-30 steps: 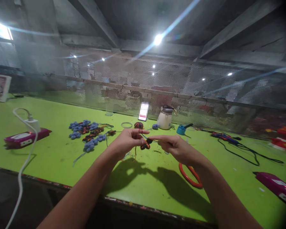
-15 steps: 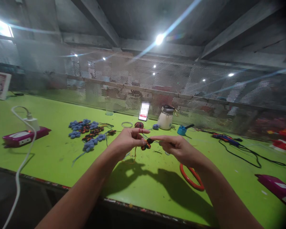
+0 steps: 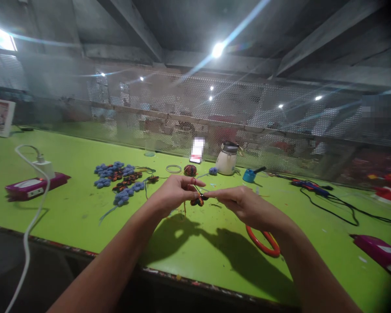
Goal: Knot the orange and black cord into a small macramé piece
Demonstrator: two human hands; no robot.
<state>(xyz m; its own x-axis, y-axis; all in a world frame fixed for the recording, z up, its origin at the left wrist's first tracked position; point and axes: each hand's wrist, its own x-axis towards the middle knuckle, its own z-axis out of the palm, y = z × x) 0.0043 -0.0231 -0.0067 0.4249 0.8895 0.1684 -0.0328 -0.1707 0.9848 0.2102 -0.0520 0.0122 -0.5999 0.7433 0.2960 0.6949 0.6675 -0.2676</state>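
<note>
While grey beams (image 3: 130, 32) and a perforated screen (image 3: 179, 111) fill the head view's upper half, a scuffed green table (image 3: 71, 217) spans below. Just below centre, the left hand (image 3: 169, 192) pinches a small yarn piece (image 3: 197, 201), met by the right hand (image 3: 247, 206), whose grip I cannot tell. Dark with orange flecks, its lobes point downward; its long axis is unclear.

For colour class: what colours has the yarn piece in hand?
Yarn piece: dark with orange, best in the head view.
</note>
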